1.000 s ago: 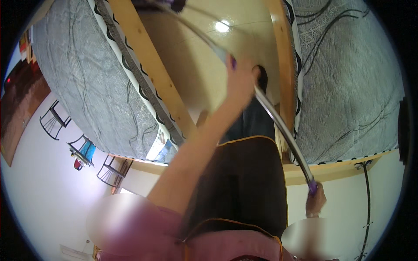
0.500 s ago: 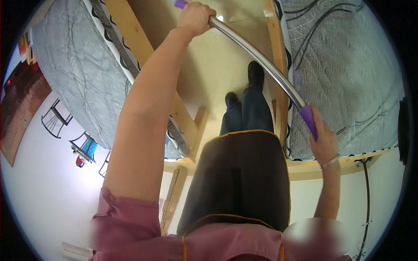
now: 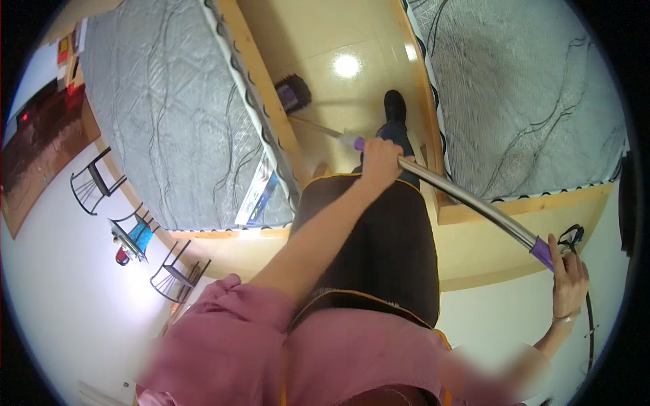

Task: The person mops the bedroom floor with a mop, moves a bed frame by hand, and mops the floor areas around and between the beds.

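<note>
1. The left gray frame (image 3: pixel 156 128) is at 10 o'clock and the right gray frame (image 3: pixel 528 115) is at 2 o'clock. The gap between them is thin. A big swing could bang the wood, because there is not much room.

2. The broom (image 3: pixel 467 201) slants from just before 12 o'clock down to nearly 4 o'clock. Its dark broom head (image 3: pixel 293 93) is low by the floor (image 3: pixel 332 40), right beside the left frame's wooden edge. It could bump or get stuck there, because the edge is so close.

3. A black cord (image 3: pixel 591 333) hangs between 3 and 4 o'clock, behind the broom's top end in this view. If it is near enough, it could catch on the end. I can't tell how near it is.

4. A black shoe (image 3: pixel 395 106) is at 1 o'clock. Pulling the broom head that way could whack it.

5. The left hand (image 3: pixel 382 162), near 2 o'clock, has its fingers curled around the pole. The right hand (image 3: pixel 572 281), almost at 4 o'clock, has straighter fingers at the purple end. I can't tell how tight they are. If they are loose, the end could slip out.
</note>
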A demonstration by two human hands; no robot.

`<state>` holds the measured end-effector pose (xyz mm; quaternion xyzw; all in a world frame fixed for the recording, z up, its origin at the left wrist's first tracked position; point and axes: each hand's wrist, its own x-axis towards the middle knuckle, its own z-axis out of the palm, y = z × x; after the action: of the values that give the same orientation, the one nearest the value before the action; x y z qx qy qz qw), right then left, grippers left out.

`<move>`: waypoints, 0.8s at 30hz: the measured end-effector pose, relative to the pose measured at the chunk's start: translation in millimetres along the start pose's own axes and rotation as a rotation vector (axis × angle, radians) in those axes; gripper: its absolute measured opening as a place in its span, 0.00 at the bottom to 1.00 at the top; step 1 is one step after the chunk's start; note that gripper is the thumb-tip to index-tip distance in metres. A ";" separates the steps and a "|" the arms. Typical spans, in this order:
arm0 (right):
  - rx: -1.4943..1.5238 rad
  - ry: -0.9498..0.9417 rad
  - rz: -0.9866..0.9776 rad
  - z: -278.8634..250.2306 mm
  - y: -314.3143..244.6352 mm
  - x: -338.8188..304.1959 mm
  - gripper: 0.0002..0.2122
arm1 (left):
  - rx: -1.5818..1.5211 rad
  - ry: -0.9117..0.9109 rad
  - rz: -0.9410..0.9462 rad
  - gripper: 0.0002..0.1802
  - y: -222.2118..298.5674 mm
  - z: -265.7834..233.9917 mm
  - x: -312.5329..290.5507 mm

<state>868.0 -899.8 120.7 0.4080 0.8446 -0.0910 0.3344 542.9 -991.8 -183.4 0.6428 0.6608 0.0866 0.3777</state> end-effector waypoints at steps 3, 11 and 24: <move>-0.092 0.259 0.004 -23.1 -21.6 -49.8 0.23 | -0.094 0.198 -0.026 0.18 23.5 -0.4 -57.4; 0.298 0.585 0.065 -70.8 -61.7 -134.5 0.24 | -0.276 0.418 -0.058 0.15 66.0 2.5 -130.0; 1.962 1.105 -0.831 -107.7 -140.3 -122.8 0.14 | -0.429 0.872 -0.189 0.12 76.6 -14.9 -164.9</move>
<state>764.4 -1022.3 264.3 0.1690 0.5120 -0.6093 -0.5814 575.4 -1125.0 -63.1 0.3917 0.7801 0.4468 0.1961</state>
